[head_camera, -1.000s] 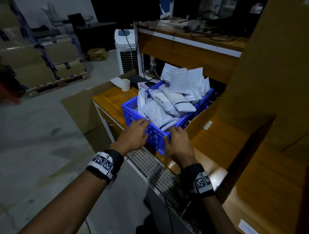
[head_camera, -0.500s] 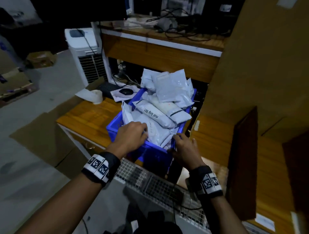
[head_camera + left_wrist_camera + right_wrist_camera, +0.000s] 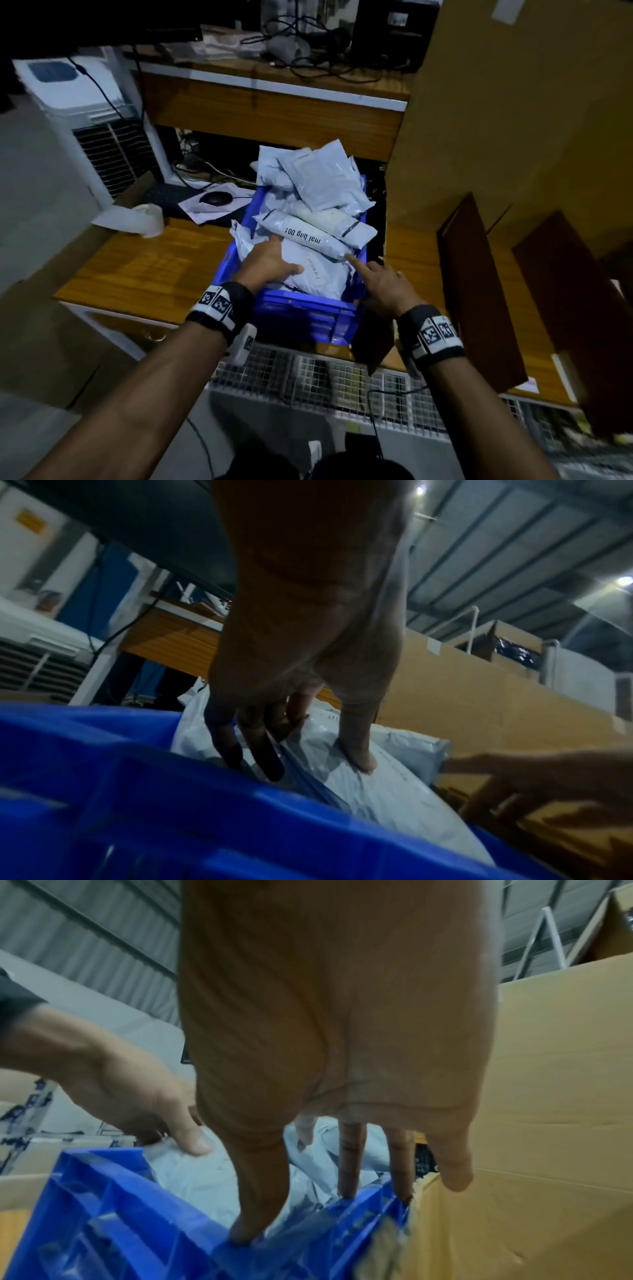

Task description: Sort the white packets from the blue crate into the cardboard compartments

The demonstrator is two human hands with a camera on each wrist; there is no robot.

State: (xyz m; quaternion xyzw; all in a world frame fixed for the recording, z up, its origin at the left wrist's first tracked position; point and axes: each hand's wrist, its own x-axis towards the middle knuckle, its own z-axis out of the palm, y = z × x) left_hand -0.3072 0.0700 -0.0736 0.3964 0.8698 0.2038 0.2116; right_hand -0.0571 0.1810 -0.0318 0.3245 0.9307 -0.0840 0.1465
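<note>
Crate (image 3: 301, 315) on bench (image 3: 144, 270), packets (image 3: 318, 205) heaped in crate, cardboard compartments (image 3: 479, 291) right of crate, tape roll (image 3: 150, 219) left on bench, mouse (image 3: 215, 198) behind.

Wooden desk (image 3: 144, 267) (blue crate (image 3: 301, 311), tape roll (image 3: 150, 219))

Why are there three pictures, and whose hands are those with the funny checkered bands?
No machine here: a person wears three cameras. The big picture comes from a camera on the head, looking down. The other two come from cameras on the wrists, looking along the fingers.

On a wooden table stands a blue crate heaped with white packets. The left hand reaches into the crate, its thumb on the nearest packet and its fingers tucked down beside it. The right hand has straight fingers: one points at a packet, and its thumb rests on the crate's rim. Nothing is lifted yet. The cardboard compartments wait on the right.
</note>
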